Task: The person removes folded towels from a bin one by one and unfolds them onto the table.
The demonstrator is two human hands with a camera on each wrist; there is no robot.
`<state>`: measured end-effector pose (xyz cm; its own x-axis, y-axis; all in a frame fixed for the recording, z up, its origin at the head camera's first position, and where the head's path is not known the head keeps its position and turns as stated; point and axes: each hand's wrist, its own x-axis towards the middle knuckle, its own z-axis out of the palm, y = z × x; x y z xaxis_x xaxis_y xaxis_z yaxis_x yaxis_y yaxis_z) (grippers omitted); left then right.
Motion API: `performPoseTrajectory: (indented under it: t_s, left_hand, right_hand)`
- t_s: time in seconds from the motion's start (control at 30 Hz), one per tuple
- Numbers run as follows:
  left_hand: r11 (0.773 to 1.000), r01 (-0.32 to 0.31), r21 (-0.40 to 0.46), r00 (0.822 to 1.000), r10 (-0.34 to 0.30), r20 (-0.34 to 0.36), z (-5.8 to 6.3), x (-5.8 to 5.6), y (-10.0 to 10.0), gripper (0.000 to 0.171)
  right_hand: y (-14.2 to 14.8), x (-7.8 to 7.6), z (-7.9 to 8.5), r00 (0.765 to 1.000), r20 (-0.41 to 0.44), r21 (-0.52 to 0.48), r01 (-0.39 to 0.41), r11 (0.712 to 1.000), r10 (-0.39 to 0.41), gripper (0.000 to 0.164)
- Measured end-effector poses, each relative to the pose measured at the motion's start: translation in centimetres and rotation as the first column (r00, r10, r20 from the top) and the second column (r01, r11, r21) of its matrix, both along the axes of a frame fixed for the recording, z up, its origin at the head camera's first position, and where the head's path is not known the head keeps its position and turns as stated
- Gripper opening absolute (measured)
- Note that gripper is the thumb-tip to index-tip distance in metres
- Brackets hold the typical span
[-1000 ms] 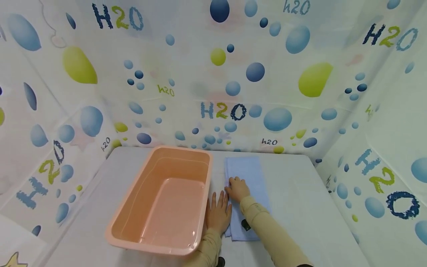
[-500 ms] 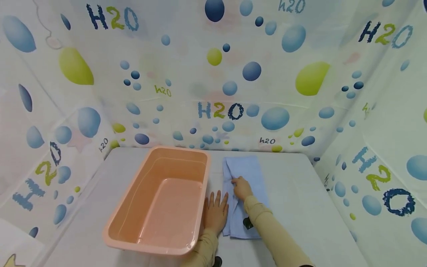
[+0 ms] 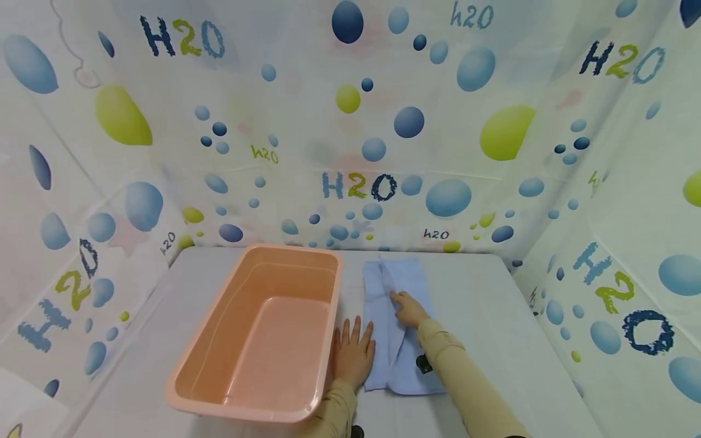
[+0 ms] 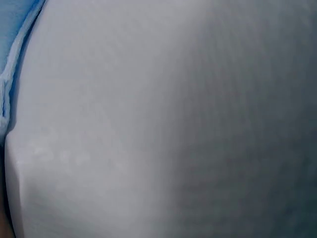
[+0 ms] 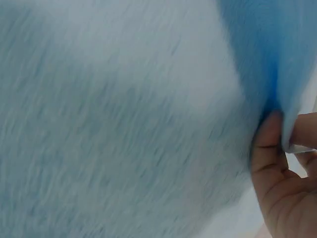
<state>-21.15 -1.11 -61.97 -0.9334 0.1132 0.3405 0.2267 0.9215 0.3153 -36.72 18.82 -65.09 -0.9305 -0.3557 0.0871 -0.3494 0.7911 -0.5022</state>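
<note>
A light blue towel (image 3: pixel 405 280), folded into a long strip, lies right of the middle of the table. My right hand (image 3: pixel 410 311) pinches the edge of its upper layer, which stands raised from the layer below. In the right wrist view the thumb and fingers of that hand (image 5: pixel 285 198) have the blue cloth (image 5: pixel 257 54) between them. My left hand (image 3: pixel 353 356) rests flat with its fingers spread, between the towel and a peach plastic basin (image 3: pixel 177 392). Only a towel edge (image 4: pixel 12 44) shows at the left of the left wrist view.
The basin takes up the left part of the grey-white table (image 3: pixel 482 340). Behind and along both sides hangs a white sheet (image 3: pixel 306 121) printed with bubbles and "H2O".
My right hand has pinched the towel's left edge and drawn the upper layer rightward, uncovering the layer beneath. My left hand has stayed flat beside the basin.
</note>
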Motion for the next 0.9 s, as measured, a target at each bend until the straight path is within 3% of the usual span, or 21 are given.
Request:
performPoseTrajectory:
  t_s: [0.07, 0.1, 0.13, 0.27, 0.33, 0.5, 0.73, 0.9]
  left_hand:
    - [1.000, -0.003, 0.001, 1.000, 0.003, -0.010, 0.1, 0.1, 0.0, 0.040]
    - [1.000, -0.005, 0.000, 1.000, 0.005, -0.017, 0.1, 0.2, 0.0, 0.040]
    - [1.000, -0.008, -0.002, 1.000, 0.008, -0.023, 0.0, 0.3, 0.0, 0.039]
    - [1.000, -0.012, -0.009, 0.999, 0.012, -0.031, -0.1, 0.2, 0.1, 0.039]
    - [1.000, -0.010, -0.012, 1.000, 0.010, -0.011, -0.2, 0.1, 0.1, 0.040]
    - [1.000, -0.005, -0.013, 0.999, 0.006, 0.044, -0.4, -0.1, 0.2, 0.041]
    - [0.999, -0.016, -0.028, 0.999, 0.015, -0.033, -0.6, 0.2, 0.2, 0.040]
    - [1.000, -0.020, -0.016, 1.000, 0.020, -0.023, -0.6, 0.2, 0.1, 0.041]
  right_hand:
    - [-0.2, 1.7, 2.8, 0.991, 0.124, -0.044, 0.046, 0.998, -0.040, 0.065]
    - [-0.3, 2.5, 3.9, 0.988, 0.145, -0.045, 0.061, 0.997, -0.054, 0.067]
    - [-0.5, 3.8, 5.9, 0.975, 0.203, -0.040, 0.102, 0.994, -0.092, 0.070]
    - [0.1, 6.1, 8.9, 0.964, 0.239, 0.019, 0.120, 0.993, -0.121, 0.078]
    - [0.8, 6.4, 9.3, 0.960, 0.245, 0.060, 0.121, 0.991, -0.132, 0.081]
    - [3.7, 5.9, 8.6, 0.960, 0.238, 0.134, 0.118, 0.984, -0.148, 0.083]
    - [7.1, 7.1, 8.6, 0.959, 0.198, 0.270, 0.146, 0.952, -0.204, 0.080]
    - [9.1, 7.8, 9.3, 0.951, 0.179, 0.356, 0.175, 0.918, -0.250, 0.077]
